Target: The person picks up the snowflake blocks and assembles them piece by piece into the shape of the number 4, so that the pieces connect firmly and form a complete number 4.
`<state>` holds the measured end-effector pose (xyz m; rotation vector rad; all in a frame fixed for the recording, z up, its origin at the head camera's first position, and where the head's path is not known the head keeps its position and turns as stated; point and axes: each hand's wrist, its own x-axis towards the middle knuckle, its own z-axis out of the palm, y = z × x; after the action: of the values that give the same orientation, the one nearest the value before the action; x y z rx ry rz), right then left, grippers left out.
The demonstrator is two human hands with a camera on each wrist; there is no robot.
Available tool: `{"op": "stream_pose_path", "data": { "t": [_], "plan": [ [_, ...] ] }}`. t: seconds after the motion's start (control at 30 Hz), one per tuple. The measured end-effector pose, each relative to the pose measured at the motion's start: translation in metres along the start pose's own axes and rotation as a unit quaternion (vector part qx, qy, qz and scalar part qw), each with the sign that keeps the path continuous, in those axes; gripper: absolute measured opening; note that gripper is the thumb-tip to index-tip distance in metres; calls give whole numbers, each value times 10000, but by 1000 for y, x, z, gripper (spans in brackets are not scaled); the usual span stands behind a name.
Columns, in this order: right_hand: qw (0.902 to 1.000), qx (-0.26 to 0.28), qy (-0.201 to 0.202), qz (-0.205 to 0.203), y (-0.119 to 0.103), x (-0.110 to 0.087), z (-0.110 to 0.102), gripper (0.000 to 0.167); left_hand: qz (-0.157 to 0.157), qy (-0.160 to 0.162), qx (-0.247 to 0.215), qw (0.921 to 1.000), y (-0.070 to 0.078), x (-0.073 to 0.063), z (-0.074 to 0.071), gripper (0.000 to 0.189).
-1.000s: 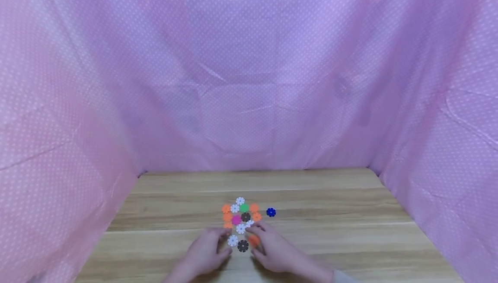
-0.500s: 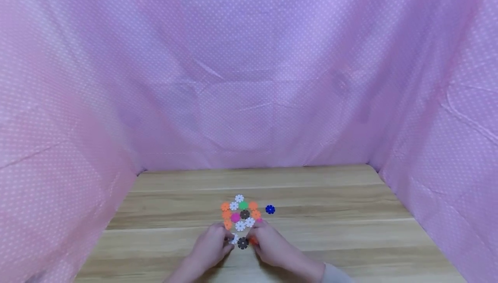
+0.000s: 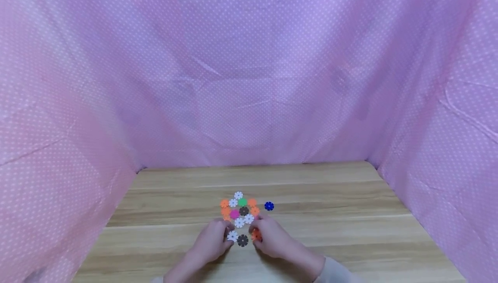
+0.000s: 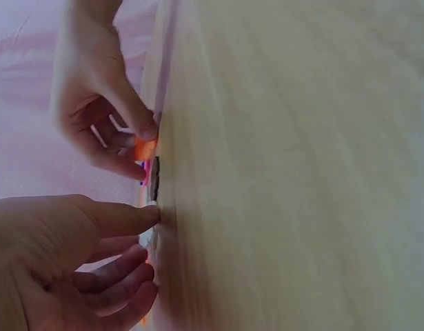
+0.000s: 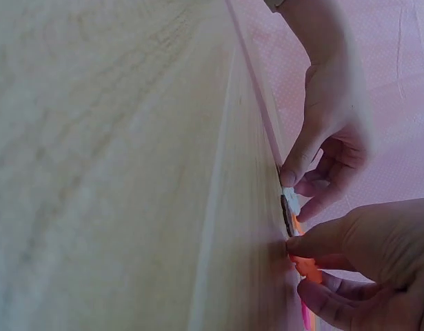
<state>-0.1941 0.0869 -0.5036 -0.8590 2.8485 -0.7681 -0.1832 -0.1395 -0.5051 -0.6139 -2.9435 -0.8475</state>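
In the head view my left hand [image 3: 210, 240] holds a white interlocking snowflake disc [image 3: 232, 236] by its edges between thumb and fingers. My right hand [image 3: 274, 239] grips an orange snowflake disc [image 3: 256, 235] in the same way, on the opposite side. Between these two, a black snowflake disc [image 3: 243, 240] lies flat on the table, closest to me. The left wrist view gives a low side look, with the orange disc [image 4: 145, 149] between the right thumb and fingers. In the right wrist view, the left thumb sits against the white disc [image 5: 291, 198].
Just beyond the hands lies a cluster of several discs, among them a magenta one [image 3: 234, 214], a green one [image 3: 242, 202] and another black one [image 3: 244, 211]. Apart to its right is a blue disc [image 3: 269, 206]. Pink dotted cloth [image 3: 249, 101] encloses the wooden table [image 3: 330, 196].
Both hands have brought thumb and fingers in around their discs, the left on the white one and the right on the orange one. The head view has tilted slightly.
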Motion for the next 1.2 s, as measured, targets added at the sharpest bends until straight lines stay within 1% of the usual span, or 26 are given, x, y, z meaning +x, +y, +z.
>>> {"op": "stream_pose_path", "data": {
  "t": [0.13, 0.2, 0.27, 0.33, 0.43, 0.57, 0.7, 0.8, 0.87, 0.97, 1.07, 1.2],
  "plan": [
    [9994, 327, -142, 36, 1, 1, 0, 21, -72, -118, -450, 9989, -2, -2, -5, 20],
    [9987, 470, -184, 19, 2, 1, 0, 18, -52, -55, -568, 9984, -3, -2, -7, 18],
    [9979, 630, -177, 13, 4, 0, -3, 16, -10, 92, -680, 9976, -2, 0, -12, 19],
    [9970, 766, -102, 11, 7, -2, -7, 13, 41, 316, -777, 9965, -1, 2, -16, 18],
    [9943, 1052, 139, -38, 11, -6, -19, 10, 32, 614, -910, 9939, 3, 2, -26, 12],
    [9862, 1554, 565, -100, 14, -10, -40, 10, 22, 927, -1182, 9886, 10, 0, -40, 8],
    [9767, 1873, 1047, -84, 16, -10, -63, 10, 268, 1219, -1216, 9847, 18, 2, -52, 8],
    [9675, 2174, 1287, -117, 18, -9, -76, 9, 453, 1425, -1147, 9821, 23, 3, -59, 11],
    [9590, 2499, 1338, -76, 18, -9, -83, 8, 526, 1574, -1123, 9797, 27, 4, -61, 14],
    [9451, 2954, 1392, 96, 16, -8, -90, 9, 596, 1761, -1055, 9769, 34, 6, -63, 17],
    [9328, 3289, 1434, 355, 12, -8, -94, 14, 652, 1864, -1003, 9752, 40, 8, -64, 16],
    [9191, 3660, 1376, 493, 6, -7, -96, 19, 852, 1934, -1070, 9715, 47, 10, -63, 14]
  ]
}}
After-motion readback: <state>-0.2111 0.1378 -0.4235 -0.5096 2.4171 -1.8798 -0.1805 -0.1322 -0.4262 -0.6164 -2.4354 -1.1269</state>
